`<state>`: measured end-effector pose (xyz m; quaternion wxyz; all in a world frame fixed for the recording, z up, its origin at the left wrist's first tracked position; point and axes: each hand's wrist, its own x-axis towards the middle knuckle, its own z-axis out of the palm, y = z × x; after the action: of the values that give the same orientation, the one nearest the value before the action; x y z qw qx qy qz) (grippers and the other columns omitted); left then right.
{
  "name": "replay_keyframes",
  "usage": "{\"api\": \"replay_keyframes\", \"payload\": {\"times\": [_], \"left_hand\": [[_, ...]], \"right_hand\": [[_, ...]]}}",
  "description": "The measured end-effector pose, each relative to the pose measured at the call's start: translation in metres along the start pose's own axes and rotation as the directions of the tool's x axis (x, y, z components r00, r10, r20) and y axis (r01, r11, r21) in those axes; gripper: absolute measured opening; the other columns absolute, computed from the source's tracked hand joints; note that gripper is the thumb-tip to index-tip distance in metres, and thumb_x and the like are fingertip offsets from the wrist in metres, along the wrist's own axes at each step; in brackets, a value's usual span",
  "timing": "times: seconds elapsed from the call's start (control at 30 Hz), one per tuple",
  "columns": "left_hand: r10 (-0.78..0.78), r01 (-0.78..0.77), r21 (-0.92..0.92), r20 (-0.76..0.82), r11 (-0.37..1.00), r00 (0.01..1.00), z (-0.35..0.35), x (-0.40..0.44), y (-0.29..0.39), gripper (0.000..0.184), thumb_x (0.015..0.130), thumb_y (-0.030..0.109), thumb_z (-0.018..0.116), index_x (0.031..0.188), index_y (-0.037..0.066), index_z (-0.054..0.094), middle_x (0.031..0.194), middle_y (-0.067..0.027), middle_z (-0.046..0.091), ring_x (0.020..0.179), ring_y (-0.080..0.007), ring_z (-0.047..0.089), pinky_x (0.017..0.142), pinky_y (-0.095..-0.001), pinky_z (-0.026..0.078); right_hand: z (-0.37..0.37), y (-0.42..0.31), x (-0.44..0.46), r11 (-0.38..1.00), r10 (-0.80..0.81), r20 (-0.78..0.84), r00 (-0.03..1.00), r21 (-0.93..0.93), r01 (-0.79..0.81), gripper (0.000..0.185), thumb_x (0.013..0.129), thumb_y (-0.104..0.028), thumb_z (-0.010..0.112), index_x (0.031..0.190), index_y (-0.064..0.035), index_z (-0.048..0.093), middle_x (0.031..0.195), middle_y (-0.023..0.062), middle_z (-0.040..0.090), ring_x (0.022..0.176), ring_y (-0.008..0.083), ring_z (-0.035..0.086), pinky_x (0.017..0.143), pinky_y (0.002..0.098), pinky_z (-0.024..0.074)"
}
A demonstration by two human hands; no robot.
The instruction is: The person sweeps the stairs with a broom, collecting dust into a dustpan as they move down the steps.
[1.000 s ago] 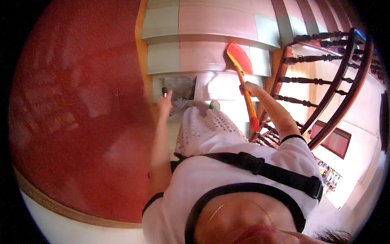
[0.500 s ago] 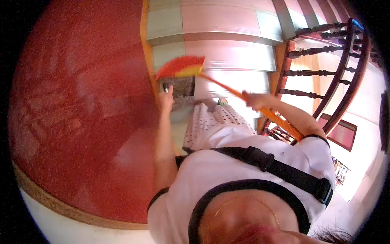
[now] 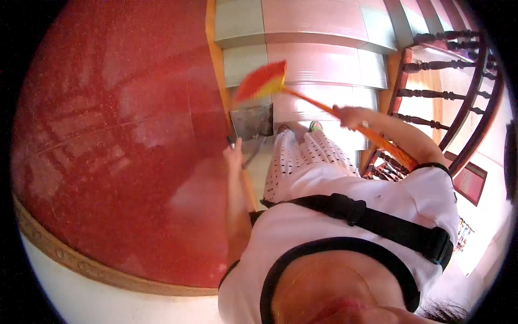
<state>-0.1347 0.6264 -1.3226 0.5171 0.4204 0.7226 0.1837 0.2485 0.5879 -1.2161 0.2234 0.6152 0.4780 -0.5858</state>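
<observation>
My left hand (image 3: 233,156) is closed around the dark upright handle (image 3: 231,141) of a dustpan. The grey metal dustpan (image 3: 253,122) lies on a stair tread beside the red wall. On the right, my right hand (image 3: 352,116) grips the orange stick (image 3: 313,101) of a broom, whose rear part runs back under my forearm. Its red and yellow head (image 3: 263,81) is tilted and slightly blurred, over the step just beyond the dustpan; whether it touches the step I cannot tell.
Pink and pale green tiled stairs (image 3: 313,67) rise ahead. A glossy red wall (image 3: 124,135) with an orange edge strip (image 3: 217,70) borders the left. Dark turned balusters (image 3: 431,94) and a curved handrail (image 3: 488,102) stand at the right. My feet (image 3: 315,126) are near the dustpan.
The broom head has swung from the right side of the step over to the left, near the dustpan, and my right hand has shifted right. The whole view has moved slightly.
</observation>
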Motion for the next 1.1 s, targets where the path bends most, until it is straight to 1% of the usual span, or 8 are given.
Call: {"api": "replay_keyframes", "payload": {"times": [0.17, 0.27, 0.3, 0.37, 0.4, 0.6, 0.67, 1.1], "left_hand": [[0.058, -0.052, 0.066, -0.079, 0.996, 0.995, -0.004, -0.005, -0.037, 0.033, 0.072, 0.029, 0.057, 0.054, 0.008, 0.039, 0.042, -0.0001, 0.036, 0.033, -0.0112, 0.036, 0.032, -0.0268, 0.031], [-0.052, 0.049, -0.036, -0.073, 0.998, 0.996, -0.015, -0.031, -0.008, 0.033, 0.072, 0.031, 0.057, 0.054, 0.008, 0.040, 0.044, 0.0009, 0.036, 0.035, -0.0101, 0.035, 0.034, -0.0266, 0.029], [-0.124, 0.119, -0.056, -0.082, 0.991, 0.989, -0.018, -0.037, -0.010, 0.034, 0.072, 0.033, 0.057, 0.054, 0.007, 0.042, 0.047, 0.0015, 0.037, 0.038, -0.0093, 0.034, 0.036, -0.0266, 0.028], [-0.137, 0.138, 0.009, -0.078, 0.990, 0.987, -0.024, -0.036, -0.028, 0.033, 0.072, 0.032, 0.057, 0.055, 0.008, 0.041, 0.047, 0.0017, 0.036, 0.037, -0.0089, 0.034, 0.035, -0.0263, 0.028], [-0.136, 0.142, 0.068, -0.089, 0.988, 0.987, -0.025, -0.034, -0.035, 0.033, 0.072, 0.031, 0.057, 0.055, 0.009, 0.040, 0.048, 0.0018, 0.036, 0.037, -0.0086, 0.033, 0.034, -0.0259, 0.027], [-0.089, 0.131, 0.301, -0.149, 0.945, 0.985, -0.001, -0.051, -0.024, 0.037, 0.073, 0.037, 0.054, 0.054, 0.008, 0.042, 0.043, -0.0003, 0.036, 0.038, -0.0118, 0.037, 0.035, -0.0259, 0.028], [-0.070, 0.070, -0.010, -0.135, 0.998, 0.988, 0.001, -0.067, -0.041, 0.031, 0.074, 0.028, 0.056, 0.055, 0.008, 0.042, 0.046, 0.0005, 0.038, 0.035, -0.0101, 0.034, 0.033, -0.0246, 0.027], [0.101, -0.124, -0.192, -0.129, 0.974, 0.987, -0.031, -0.108, -0.108, 0.036, 0.072, 0.034, 0.057, 0.051, 0.014, 0.036, 0.043, 0.0034, 0.033, 0.036, -0.0081, 0.033, 0.035, -0.0231, 0.026]], "right_hand": [[-0.017, -0.029, 0.114, 0.986, 0.029, -0.261, 0.965, 0.166, 0.015, 0.023, 0.063, -0.008, 0.049, 0.082, 0.0030, 0.053, 0.073, 0.0136, 0.056, 0.065, 0.0182, 0.055, 0.054, 0.0331, 0.0459], [0.054, -0.063, 0.125, 0.984, -0.147, -0.007, 0.989, -0.101, 0.146, 0.063, 0.063, -0.006, 0.047, 0.117, 0.0080, 0.017, 0.064, 0.0164, 0.054, 0.053, 0.0239, 0.055, 0.047, 0.0321, 0.0441], [0.065, -0.056, 0.113, 0.970, -0.185, 0.034, 0.982, -0.152, 0.188, 0.043, 0.064, -0.007, 0.048, 0.102, 0.0052, 0.032, 0.066, 0.0140, 0.054, 0.051, 0.0208, 0.053, 0.047, 0.0327, 0.0440], [0.076, -0.025, 0.056, 0.987, -0.156, 0.107, 0.982, 0.051, 0.151, 0.041, 0.065, -0.006, 0.047, 0.102, 0.0037, 0.029, 0.066, 0.0128, 0.053, 0.050, 0.0197, 0.052, 0.045, 0.0322, 0.0434], [0.079, -0.009, 0.024, 0.953, -0.106, 0.137, 0.985, 0.296, 0.061, 0.060, 0.067, -0.004, 0.044, 0.116, 0.0050, 0.012, 0.064, 0.0140, 0.052, 0.050, 0.0216, 0.053, 0.043, 0.0310, 0.0428], [0.153, 0.114, -0.036, 0.847, 0.077, -0.105, 0.991, 0.532, -0.009, 0.035, 0.070, -0.005, 0.041, 0.100, 0.0028, 0.025, 0.063, 0.0143, 0.050, 0.046, 0.0192, 0.051, 0.041, 0.0294, 0.0430], [0.186, 0.150, -0.040, 0.798, 0.125, -0.160, 0.979, 0.603, -0.003, 0.035, 0.069, -0.005, 0.042, 0.099, 0.0031, 0.026, 0.063, 0.0143, 0.049, 0.045, 0.0188, 0.050, 0.041, 0.0291, 0.0424], [0.360, 0.187, -0.042, 0.302, 0.174, -0.342, 0.923, 0.911, 0.281, 0.042, 0.067, -0.001, 0.047, 0.105, 0.0026, 0.030, 0.058, 0.0033, 0.041, 0.044, 0.0107, 0.042, 0.038, 0.0232, 0.0385]]}}
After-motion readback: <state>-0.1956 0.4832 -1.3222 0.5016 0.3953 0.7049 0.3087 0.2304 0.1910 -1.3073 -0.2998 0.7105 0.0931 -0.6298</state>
